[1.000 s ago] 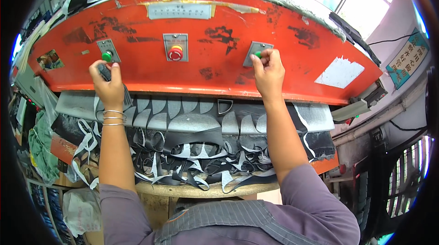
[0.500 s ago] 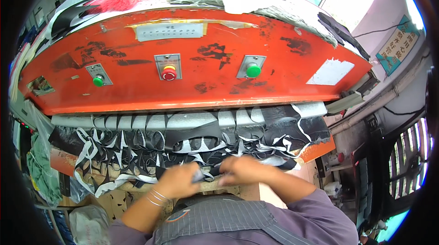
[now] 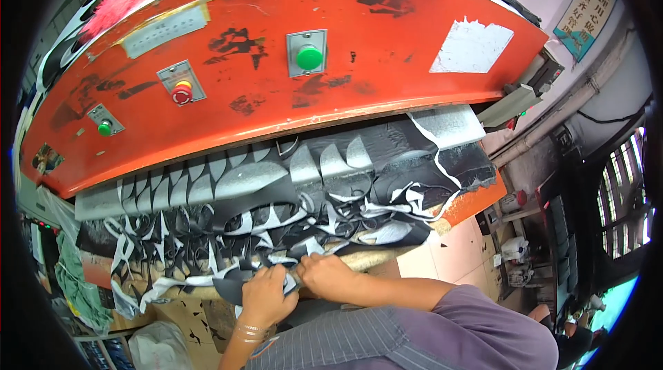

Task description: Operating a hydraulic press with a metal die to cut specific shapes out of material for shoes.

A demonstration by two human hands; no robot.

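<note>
A black sheet (image 3: pixel 387 142) with a white underside, full of cut-out gaps, stretches from under the orange machine toward me. Its front hangs in a tangle of looped strips (image 3: pixel 200 232) along the bed's near edge. My left hand (image 3: pixel 268 296) is closed around a bunched piece of this sheet, its fingers curled over the edge. Beside it, my right hand (image 3: pixel 326 277) is closed on the same tangle, fingers folded in. Their knuckles are nearly together, and the gripped portion is mostly hidden.
The orange machine front (image 3: pixel 394 39) carries two green buttons, one of them large (image 3: pixel 309 58), and a red stop button (image 3: pixel 182 92). A white foam-like pad (image 3: pixel 452 127) lies beneath the sheet. A white plastic bag (image 3: pixel 160 347) stands at lower left; shelves (image 3: pixel 521 252) stand at right.
My view has turned and moved closer to the machine. Both hands have come together and closed on the sheet. More of its cut-out part shows in front of the machine.
</note>
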